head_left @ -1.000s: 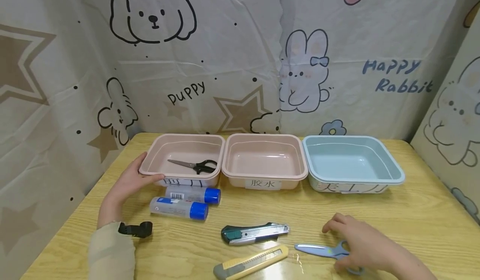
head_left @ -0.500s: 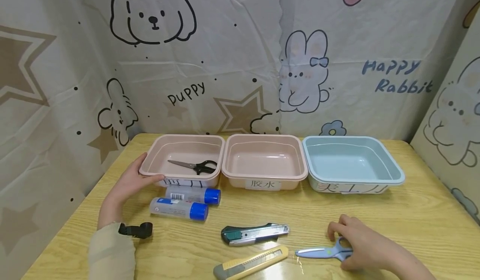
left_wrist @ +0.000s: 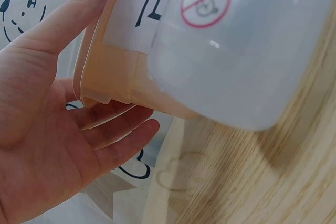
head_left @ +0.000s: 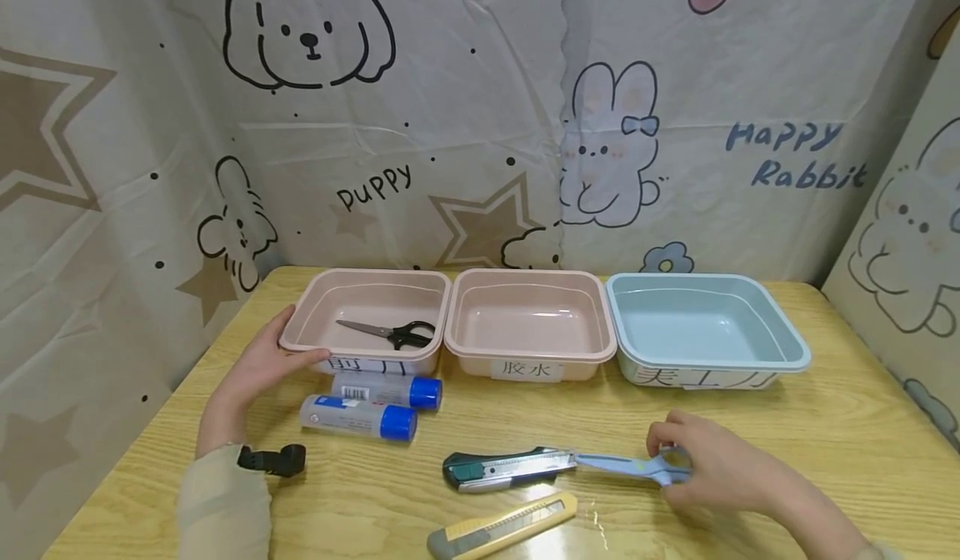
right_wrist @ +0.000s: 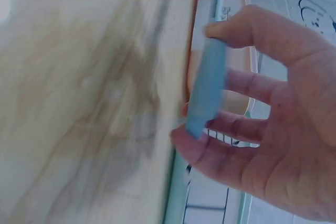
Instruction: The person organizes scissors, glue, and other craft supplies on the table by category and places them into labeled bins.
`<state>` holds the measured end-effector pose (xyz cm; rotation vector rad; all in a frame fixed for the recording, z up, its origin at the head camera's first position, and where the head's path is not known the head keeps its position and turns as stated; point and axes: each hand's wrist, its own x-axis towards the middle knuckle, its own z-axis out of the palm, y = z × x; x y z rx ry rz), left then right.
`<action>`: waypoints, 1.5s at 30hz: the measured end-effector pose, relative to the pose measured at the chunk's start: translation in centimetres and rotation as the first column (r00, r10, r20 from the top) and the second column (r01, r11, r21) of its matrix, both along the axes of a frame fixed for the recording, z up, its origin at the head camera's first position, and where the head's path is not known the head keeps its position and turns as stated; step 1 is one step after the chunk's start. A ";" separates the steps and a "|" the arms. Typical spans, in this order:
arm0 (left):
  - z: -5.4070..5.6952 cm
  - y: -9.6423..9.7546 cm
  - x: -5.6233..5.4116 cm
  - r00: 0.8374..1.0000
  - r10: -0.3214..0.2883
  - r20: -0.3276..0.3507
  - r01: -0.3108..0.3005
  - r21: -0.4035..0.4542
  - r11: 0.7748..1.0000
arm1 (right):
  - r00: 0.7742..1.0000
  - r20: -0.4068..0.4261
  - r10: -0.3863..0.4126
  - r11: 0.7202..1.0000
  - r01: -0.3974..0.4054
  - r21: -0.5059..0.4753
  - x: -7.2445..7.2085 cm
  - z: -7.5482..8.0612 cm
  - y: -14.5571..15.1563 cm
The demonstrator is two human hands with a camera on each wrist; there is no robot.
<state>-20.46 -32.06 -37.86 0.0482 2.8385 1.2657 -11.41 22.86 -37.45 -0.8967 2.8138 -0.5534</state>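
Note:
Blue scissors (head_left: pixel 626 464) are pinched by the handles in my right hand (head_left: pixel 731 464), held up off the table with the blades pointing left. In the right wrist view the thumb and fingertips hold the scissors (right_wrist: pixel 207 90) edge-on. My left hand (head_left: pixel 258 362) holds the corner of the left pink bin (head_left: pixel 300 345), thumb along its front rim and fingers around its side. Black-handled scissors (head_left: pixel 408 334) lie inside that bin. In front of it lie two clear glue bottles with blue caps, the nearer glue bottle (head_left: pixel 352 417) and the farther glue bottle (head_left: pixel 382 391).
A middle pink bin (head_left: pixel 528 343) and a light blue bin (head_left: pixel 712 352) stand in the row, each with a front label. A green utility knife (head_left: pixel 510 468) and a yellow utility knife (head_left: pixel 502 527) lie on the wooden table (head_left: pixel 360 493). A patterned cloth (head_left: pixel 480 127) hangs behind.
My right hand has taken hold of the blue scissors and lifted them from the table, moving them slightly away and left. My left hand has stayed at the left pink bin.

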 end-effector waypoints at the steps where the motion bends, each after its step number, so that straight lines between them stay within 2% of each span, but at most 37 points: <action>1: 0.0 0.0 0.0 1.000 0.000 0.002 0.000 -0.002 1.000 | 1.000 -0.020 -0.004 1.000 0.004 -0.009 -0.1 0.2 -0.3; 7: 0.0 0.1 0.1 1.000 -0.003 0.000 0.003 0.000 1.000 | 0.989 -0.149 -0.020 0.998 0.012 -0.055 -0.6 1.3 -2.5; 15: 0.1 0.3 0.3 1.000 0.002 0.008 -0.002 -0.007 1.000 | 0.958 -0.287 0.004 0.998 -0.022 -0.059 -1.7 2.1 -4.8; 22: 0.1 0.1 0.2 1.000 0.003 -0.010 -0.003 -0.021 1.000 | 0.885 -0.466 0.000 0.980 -0.092 -0.175 -3.2 2.5 -7.3; 25: 0.0 0.1 0.1 1.000 0.008 -0.002 -0.008 -0.024 1.000 | 0.868 -0.497 -0.001 0.978 -0.103 -0.183 -3.9 2.8 -8.4; 27: 0.0 0.1 0.1 1.000 0.011 0.004 -0.011 -0.019 1.000 | 0.868 -0.497 0.001 0.979 -0.102 -0.176 -4.4 3.0 -9.1; 32: 0.2 0.2 0.2 1.000 0.018 0.011 -0.018 -0.017 1.000 | 0.886 -0.465 0.008 0.984 -0.090 -0.156 -5.8 3.4 -10.9; 39: 0.4 0.4 0.3 1.000 0.018 0.009 -0.018 -0.022 1.000 | 0.875 -0.485 0.014 0.975 -0.120 -0.189 -8.1 3.5 -13.6; 45: 0.4 0.4 0.4 1.000 0.020 0.022 -0.020 -0.015 1.000 | 0.889 -0.459 0.005 0.972 -0.112 -0.206 -9.6 3.4 -15.8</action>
